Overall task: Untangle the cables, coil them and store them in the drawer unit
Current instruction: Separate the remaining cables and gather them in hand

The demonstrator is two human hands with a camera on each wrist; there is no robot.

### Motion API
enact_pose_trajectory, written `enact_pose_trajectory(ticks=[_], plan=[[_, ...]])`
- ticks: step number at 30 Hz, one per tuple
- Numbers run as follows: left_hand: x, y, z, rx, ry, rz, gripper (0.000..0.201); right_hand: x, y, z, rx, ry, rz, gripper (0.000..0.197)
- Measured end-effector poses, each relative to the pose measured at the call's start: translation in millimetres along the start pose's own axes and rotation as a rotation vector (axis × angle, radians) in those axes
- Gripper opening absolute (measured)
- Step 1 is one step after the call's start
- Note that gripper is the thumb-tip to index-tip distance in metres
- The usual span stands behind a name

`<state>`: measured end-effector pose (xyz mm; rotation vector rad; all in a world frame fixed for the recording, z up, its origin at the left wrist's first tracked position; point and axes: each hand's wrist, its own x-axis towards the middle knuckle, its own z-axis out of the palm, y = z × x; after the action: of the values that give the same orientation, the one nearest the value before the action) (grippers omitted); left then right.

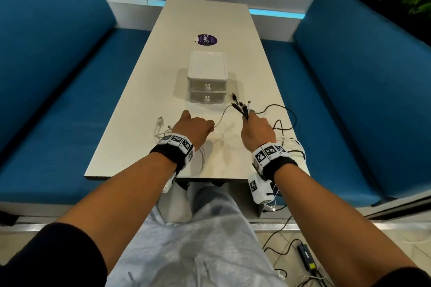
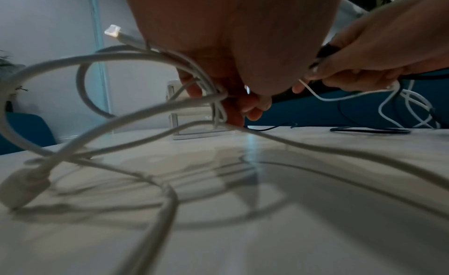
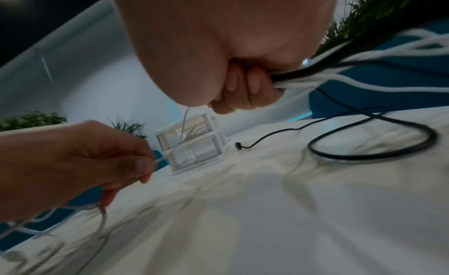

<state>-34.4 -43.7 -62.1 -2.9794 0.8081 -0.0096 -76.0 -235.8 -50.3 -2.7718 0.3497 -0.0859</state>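
Note:
My right hand [image 1: 255, 127] grips a bundle of black and white cables [image 1: 242, 107], their plugs fanned up toward the drawer unit [image 1: 207, 77]. In the right wrist view the fist [image 3: 243, 87] is closed on that bundle, and the cable tails [image 3: 364, 81] trail off to the right. My left hand [image 1: 194, 127] pinches a thin white cable [image 1: 221, 116] that runs across to the right hand's bundle; thicker white cable loops [image 2: 121, 114] hang from its fingers onto the table. The white two-drawer unit has both drawers closed.
A black cable loop [image 1: 286, 119] lies at the table's right edge [image 1: 296, 147], with white cables spilling over it. More white cable [image 1: 161, 128] lies left of my left hand. A purple sticker [image 1: 207, 39] sits behind the unit. Blue benches flank the table; a power adapter [image 1: 306, 255] lies on the floor.

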Motion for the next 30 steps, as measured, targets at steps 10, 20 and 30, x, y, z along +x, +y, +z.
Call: enact_pose_trajectory(ticks=[10,20,30], plan=[[6,9,3,-0.068,0.007,0.152,0.025,-4,-15,6,0.248,-0.164,-0.235,0.030],[9,-2,8,-0.005,0.056,0.114,0.027,2,-7,3,0.225,-0.297,-0.147,0.028],[9,-1,7,0.077,0.084,0.085,0.030,11,25,3,0.012,-0.152,0.032,0.035]])
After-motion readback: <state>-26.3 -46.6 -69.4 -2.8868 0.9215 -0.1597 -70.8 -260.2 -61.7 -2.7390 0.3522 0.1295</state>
